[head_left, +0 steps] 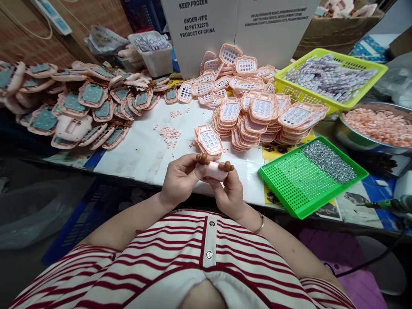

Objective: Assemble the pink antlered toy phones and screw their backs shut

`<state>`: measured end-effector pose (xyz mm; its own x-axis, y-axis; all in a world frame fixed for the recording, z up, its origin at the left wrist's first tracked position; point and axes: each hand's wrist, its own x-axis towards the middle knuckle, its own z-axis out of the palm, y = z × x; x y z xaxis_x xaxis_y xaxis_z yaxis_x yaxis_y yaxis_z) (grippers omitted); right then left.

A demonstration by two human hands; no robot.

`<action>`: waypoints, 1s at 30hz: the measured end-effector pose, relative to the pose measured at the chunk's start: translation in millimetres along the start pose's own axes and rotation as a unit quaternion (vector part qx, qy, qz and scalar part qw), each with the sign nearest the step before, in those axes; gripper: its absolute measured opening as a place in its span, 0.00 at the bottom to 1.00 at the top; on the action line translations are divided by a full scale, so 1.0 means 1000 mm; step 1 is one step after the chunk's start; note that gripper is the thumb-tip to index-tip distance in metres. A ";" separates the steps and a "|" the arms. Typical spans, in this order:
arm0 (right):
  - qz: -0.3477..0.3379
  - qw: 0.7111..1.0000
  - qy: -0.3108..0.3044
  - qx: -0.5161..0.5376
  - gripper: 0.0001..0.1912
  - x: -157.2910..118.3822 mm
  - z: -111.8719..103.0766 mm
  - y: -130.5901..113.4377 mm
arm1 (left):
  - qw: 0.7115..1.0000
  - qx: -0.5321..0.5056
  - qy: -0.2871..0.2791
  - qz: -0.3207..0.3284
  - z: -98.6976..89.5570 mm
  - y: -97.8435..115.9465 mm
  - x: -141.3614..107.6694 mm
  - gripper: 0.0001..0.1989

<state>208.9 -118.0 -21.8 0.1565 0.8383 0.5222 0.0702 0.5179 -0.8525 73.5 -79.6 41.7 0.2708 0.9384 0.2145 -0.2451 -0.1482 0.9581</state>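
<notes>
Both hands meet at the table's near edge around one small pink plastic piece (215,171) with brown knobbed parts sticking up at its two ends. My left hand (180,178) pinches its left end between thumb and fingers. The right end sits in the closed fingers of my right hand (229,193). Just beyond the piece lies a small stack of pink panels (209,140) with white button grids. Small pink bits (170,136) are scattered on the white table sheet to the left. The underside of the held piece is hidden.
Pink shells with green boards (74,103) are heaped at left. Stacked grid panels (262,107) stand at centre right. A green tray (289,184) holds screws, and a yellow basket (334,101) holds white parts. A metal bowl (344,133), a screwdriver (383,204) and a white carton (238,38) are around.
</notes>
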 end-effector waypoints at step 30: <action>0.032 0.948 -0.163 -0.271 0.29 0.020 0.017 -0.030 | 0.958 -0.260 0.006 -0.124 -0.019 -0.016 0.009 0.22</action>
<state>193.2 -114.1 14.9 -0.1286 0.9185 0.3738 0.5804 0.3754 -0.7226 62.2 -62.8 24.5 0.3712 0.9285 -0.0115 -0.6063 0.2517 0.7543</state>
